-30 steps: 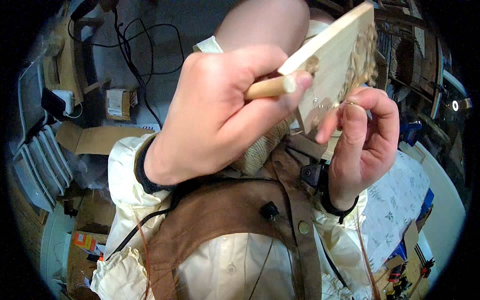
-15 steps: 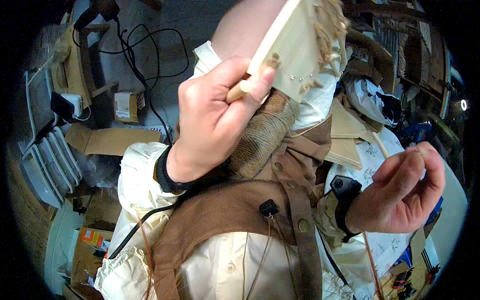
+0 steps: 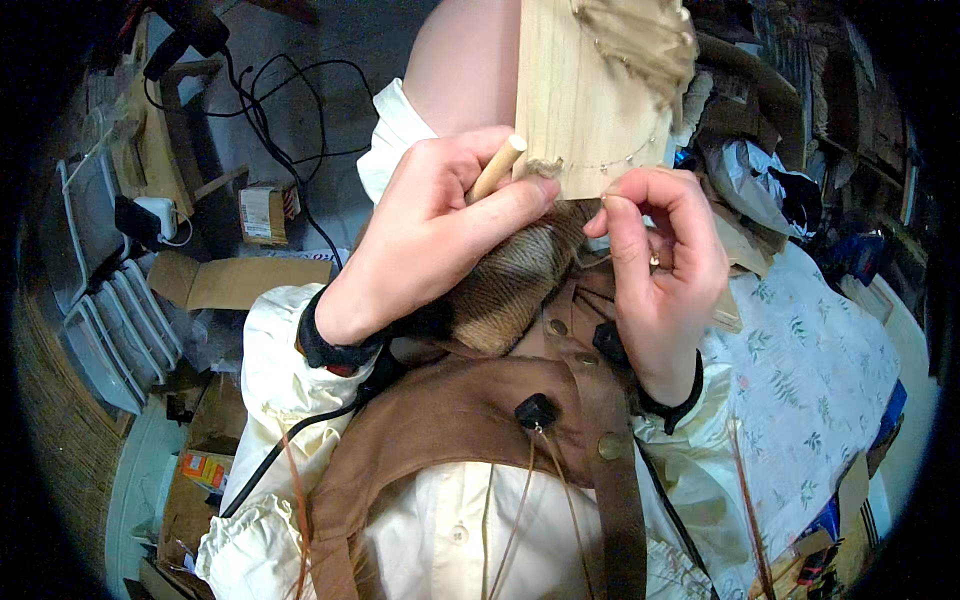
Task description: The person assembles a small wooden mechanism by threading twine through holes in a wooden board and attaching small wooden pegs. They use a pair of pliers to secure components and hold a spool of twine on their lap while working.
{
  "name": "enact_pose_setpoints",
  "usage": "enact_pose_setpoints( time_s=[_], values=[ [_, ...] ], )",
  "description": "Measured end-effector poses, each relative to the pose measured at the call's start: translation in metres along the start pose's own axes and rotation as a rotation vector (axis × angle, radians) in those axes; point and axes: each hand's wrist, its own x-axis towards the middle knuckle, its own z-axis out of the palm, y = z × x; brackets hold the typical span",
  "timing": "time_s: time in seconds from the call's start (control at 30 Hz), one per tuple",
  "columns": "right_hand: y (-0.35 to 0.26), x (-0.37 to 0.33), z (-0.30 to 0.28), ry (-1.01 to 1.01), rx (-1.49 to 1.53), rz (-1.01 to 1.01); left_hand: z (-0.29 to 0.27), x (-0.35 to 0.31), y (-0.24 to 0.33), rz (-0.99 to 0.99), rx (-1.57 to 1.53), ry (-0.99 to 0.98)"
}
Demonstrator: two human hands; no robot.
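The pale wooden board (image 3: 585, 95) stands upright above the person's lap, a row of small holes curving near its lower edge and coarse cord (image 3: 640, 40) woven across its top. The left hand (image 3: 430, 235) is clenched around a wooden dowel tool (image 3: 497, 168), its tip at the board's bottom edge beside a frayed cord end. The right hand (image 3: 660, 260) pinches a thin strand between thumb and forefinger just below the holes. That grip looks slight: the strand may slip free or fray. The dowel, pressed hard, could jab the right fingers. Loose strands (image 3: 520, 510) hang over the brown apron (image 3: 450, 420) and could snag.
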Motion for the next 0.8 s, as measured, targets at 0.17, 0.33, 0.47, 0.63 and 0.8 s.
enact_pose_setpoints(
  time_s=[0.17,0.33,0.47,0.63,0.8],
  values=[
    [-0.01,0.007,0.002,0.075,-0.122,-0.102,0.013,-0.002,-0.001,0.133,0.027,0.115],
    [-0.004,0.012,0.007,0.151,-0.151,-0.267,0.009,-0.006,0.002,0.229,0.251,0.034],
    [0.004,0.013,0.009,0.192,-0.049,-0.32,0.012,-0.012,0.006,0.272,0.369,0.07],
    [0.002,0.013,0.007,0.147,0.037,-0.31,0.013,-0.014,0.007,0.317,0.368,0.058],
    [0.0,0.011,0.008,0.16,0.042,-0.302,0.013,-0.016,0.008,0.316,0.389,0.048]
  ],
)
